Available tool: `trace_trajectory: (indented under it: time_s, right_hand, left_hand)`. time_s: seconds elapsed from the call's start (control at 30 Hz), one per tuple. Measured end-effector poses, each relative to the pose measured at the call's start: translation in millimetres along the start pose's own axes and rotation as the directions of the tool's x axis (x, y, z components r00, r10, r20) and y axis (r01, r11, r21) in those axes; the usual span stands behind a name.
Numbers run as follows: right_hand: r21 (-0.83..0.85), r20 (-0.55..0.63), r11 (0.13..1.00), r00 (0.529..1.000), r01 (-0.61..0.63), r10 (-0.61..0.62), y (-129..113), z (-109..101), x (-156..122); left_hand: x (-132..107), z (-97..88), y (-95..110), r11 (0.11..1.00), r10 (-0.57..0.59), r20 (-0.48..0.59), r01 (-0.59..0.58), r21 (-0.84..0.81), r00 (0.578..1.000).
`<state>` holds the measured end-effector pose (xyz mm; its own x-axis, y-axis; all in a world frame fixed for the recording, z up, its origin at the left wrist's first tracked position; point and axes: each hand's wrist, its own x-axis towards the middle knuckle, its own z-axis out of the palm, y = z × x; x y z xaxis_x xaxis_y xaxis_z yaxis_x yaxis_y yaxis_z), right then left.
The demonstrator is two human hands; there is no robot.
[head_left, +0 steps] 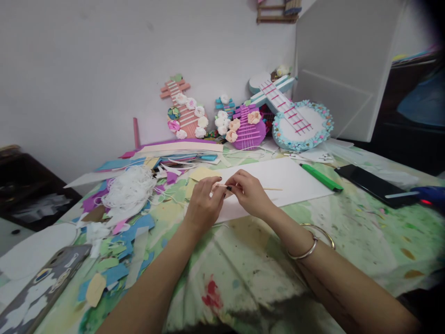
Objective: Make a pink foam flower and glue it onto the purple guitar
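Observation:
Both my hands meet over a white sheet [274, 171] lying on the table. In my right hand [253, 195] a thin wooden stick [273, 189] is gripped, its bare end pointing right from under the fingers. My left hand [203, 204] is closed, with its fingertips pinching a small pale piece of paper [219, 185] at the stick's other end. Whether the paper is wound around the stick is hidden by the fingers. Beyond the right hand, a green marker-like tool [320, 177] rests on the sheet's corner.
To the left lie tangled white string [129, 188], coloured paper scraps [116, 273] and a patterned phone [45, 287]. Flower-decorated guitar-like crafts [302, 125] lean at the back. A black phone [371, 183] and a blue glue gun [431, 195] are at the right.

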<state>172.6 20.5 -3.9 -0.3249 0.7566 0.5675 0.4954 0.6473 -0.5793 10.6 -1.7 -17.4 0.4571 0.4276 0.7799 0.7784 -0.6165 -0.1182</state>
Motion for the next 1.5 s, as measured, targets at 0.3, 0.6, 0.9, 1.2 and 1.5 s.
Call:
trace_trajectory:
  time_s: [0.3,0.6,0.9,1.2,1.5]
  right_hand:
    - [-0.018,0.012,0.999,1.0,-0.028,0.028,-0.2,0.1,-0.6]
    - [-0.02,-0.023,0.998,0.998,-0.065,0.065,2.8,0.0,0.1]
    - [-0.022,-0.006,0.999,1.0,-0.029,0.029,0.9,-2.8,0.2]
    - [0.006,0.064,1.0,0.998,0.028,-0.028,-3.6,-4.0,-0.2]
    - [0.011,0.117,0.999,0.992,0.041,-0.042,-6.2,-3.2,-1.6]
  left_hand:
    - [-2.7,4.6,-3.2,0.999,0.015,-0.011,-0.015,0.044,1.0]
    - [-2.7,3.5,-3.4,1.0,0.023,-0.006,-0.024,-0.021,1.0]
    - [0.8,-8.6,1.8,0.913,-0.163,0.02,0.159,-0.375,0.986]
    - [1.6,-8.4,-4.5,0.424,-0.45,0.256,0.457,-0.782,0.856]
    - [5.3,-13.7,-3.5,0.456,-0.446,0.322,0.521,-0.722,0.835]
